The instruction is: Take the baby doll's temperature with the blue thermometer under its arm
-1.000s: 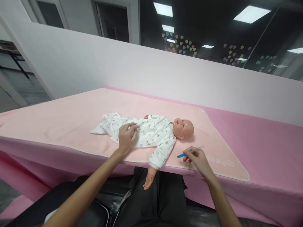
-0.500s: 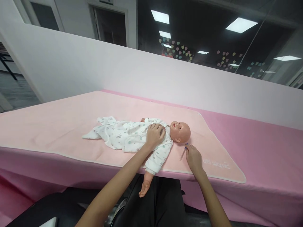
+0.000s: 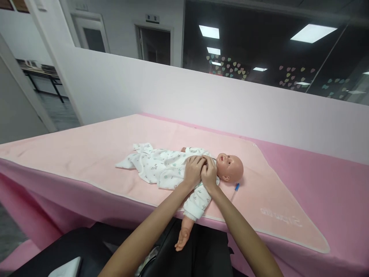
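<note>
A baby doll (image 3: 230, 169) lies on its back with its head to the right, dressed in white printed clothes (image 3: 167, 165). My left hand (image 3: 194, 169) rests on the upper chest, fingers curled onto the cloth. Right beside it, my right hand (image 3: 209, 173) is bent over the clothes near the neck, its fingertips close to those of the left. Both hands look closed on the fabric at the collar, though the fingers hide exactly what they pinch. A thin stick with a blue end (image 3: 236, 187) lies below the doll's head, partly hidden behind my right forearm.
A light pink mat (image 3: 95, 154) with a pale edge covers the pink tablecloth (image 3: 331, 184). The doll's near arm (image 3: 184, 232) hangs past the table's front edge over my lap. Behind the table runs a white low wall (image 3: 201, 100) beneath dark glass.
My right hand has let go of the blue-ended stick, left it on the mat, and moved left to the doll's chest beside my left hand. The view has shifted slightly.
</note>
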{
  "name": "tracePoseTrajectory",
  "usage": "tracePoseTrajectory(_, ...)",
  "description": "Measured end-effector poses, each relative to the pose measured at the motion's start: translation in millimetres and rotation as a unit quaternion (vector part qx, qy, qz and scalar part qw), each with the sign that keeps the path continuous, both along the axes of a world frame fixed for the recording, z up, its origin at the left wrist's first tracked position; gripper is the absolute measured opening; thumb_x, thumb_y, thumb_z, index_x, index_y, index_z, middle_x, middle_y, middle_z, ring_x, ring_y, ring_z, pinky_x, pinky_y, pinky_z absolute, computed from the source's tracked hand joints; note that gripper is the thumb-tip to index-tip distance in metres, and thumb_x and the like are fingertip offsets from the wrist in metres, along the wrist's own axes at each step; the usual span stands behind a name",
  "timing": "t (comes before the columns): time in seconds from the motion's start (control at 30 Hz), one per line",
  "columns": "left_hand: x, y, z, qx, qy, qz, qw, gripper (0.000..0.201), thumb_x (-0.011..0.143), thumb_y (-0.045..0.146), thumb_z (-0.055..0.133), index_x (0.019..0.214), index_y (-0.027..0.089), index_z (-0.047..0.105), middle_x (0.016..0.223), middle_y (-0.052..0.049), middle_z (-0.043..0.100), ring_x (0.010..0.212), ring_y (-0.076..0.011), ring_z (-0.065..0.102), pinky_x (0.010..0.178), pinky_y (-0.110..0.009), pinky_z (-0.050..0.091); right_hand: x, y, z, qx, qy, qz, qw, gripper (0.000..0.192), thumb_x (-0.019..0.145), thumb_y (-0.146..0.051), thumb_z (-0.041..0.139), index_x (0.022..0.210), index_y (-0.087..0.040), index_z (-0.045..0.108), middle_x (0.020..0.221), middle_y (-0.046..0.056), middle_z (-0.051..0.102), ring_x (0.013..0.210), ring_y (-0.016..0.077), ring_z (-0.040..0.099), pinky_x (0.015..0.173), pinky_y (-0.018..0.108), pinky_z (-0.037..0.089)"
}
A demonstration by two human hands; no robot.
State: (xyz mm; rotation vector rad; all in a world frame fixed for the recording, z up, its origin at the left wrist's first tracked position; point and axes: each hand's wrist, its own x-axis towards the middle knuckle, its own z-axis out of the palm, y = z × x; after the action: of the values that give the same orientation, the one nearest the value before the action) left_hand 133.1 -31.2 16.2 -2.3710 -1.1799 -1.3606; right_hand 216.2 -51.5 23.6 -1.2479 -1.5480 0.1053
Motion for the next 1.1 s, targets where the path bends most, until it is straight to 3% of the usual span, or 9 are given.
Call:
tracePoseTrajectory(0.2,1.0,-3.7,-0.4,-0.011,0.003,-0.008,1.0,0.017,0.087,0.023,0.044,0.089,0.021,0.06,0.092,-0.004,0.06,0.088,-0.0187,0.049,0.08,-0.035,0.033,11.0,2.0,-5.4,0.033,0.088,0.014,0.995,0.041,0.061,-0.006,0.033,0.092,-0.015,0.058,0.091,0.009,0.063,0.088,0.018,0.057,0.082,0.03,0.046)
tracePoseTrajectory(0.43,3.3,-3.5,1.8,-0.001,-0.004,-0.006,1.0,0.015,0.086,0.024,0.046,0.088,0.021,0.06,0.091,-0.003,0.06,0.086,-0.0178,0.048,0.078,-0.034,0.032,6.0,-0.4,-4.4,0.062,0.101,-0.019,0.993,0.034,0.069,-0.008,0.034,0.089,-0.018,0.06,0.091,0.007,0.064,0.089,0.0171,0.058,0.086,0.031,0.046)
tracePoseTrajectory(0.67,2.6,-3.7,-1.1,0.029,-0.103,-0.005,0.994,0.017,0.083,0.015,0.048,0.067,0.019,0.055,0.083,-0.002,0.059,0.079,-0.0161,0.049,0.074,-0.032,0.033,9.1,10.1,-18.1,0.118,0.128,-0.009,0.985,0.026,0.074,-0.01,0.041,0.092,-0.017,0.058,0.089,0.006,0.064,0.085,0.0164,0.06,0.079,0.031,0.049)
tracePoseTrajectory(0.8,3.1,-5.7,0.6,0.037,-0.131,0.012,0.991,0.01,0.08,0.016,0.05,0.083,0.02,0.058,0.09,-0.004,0.058,0.084,-0.0174,0.05,0.077,-0.032,0.035,9.0,10.7,-18.7,0.127,0.134,-0.019,0.983,0.025,0.074,-0.009,0.041,0.091,-0.018,0.058,0.088,0.006,0.064,0.085,0.0161,0.06,0.079,0.031,0.05)
tracePoseTrajectory(0.9,3.8,-5.9,2.1,0.024,-0.124,0.023,0.992,0.017,0.08,0.016,0.049,0.094,0.02,0.057,0.095,-0.005,0.058,0.09,-0.0188,0.051,0.08,-0.033,0.035,8.0,9.6,-17.7,0.143,0.137,-0.033,0.98,0.024,0.075,-0.01,0.041,0.09,-0.018,0.058,0.088,0.006,0.063,0.085,0.0161,0.059,0.08,0.031,0.05)
tracePoseTrajectory(1.1,3.8,-5.8,3.2,-0.004,-0.091,0.029,0.995,0.023,0.076,0.016,0.049,0.098,0.02,0.056,0.095,-0.004,0.06,0.092,-0.0207,0.051,0.082,-0.035,0.034,8.3,9.4,-18.1,0.15,0.138,-0.039,0.978,0.022,0.076,-0.01,0.042,0.089,-0.017,0.058,0.089,0.006,0.062,0.086,0.0161,0.059,0.082,0.031,0.049)
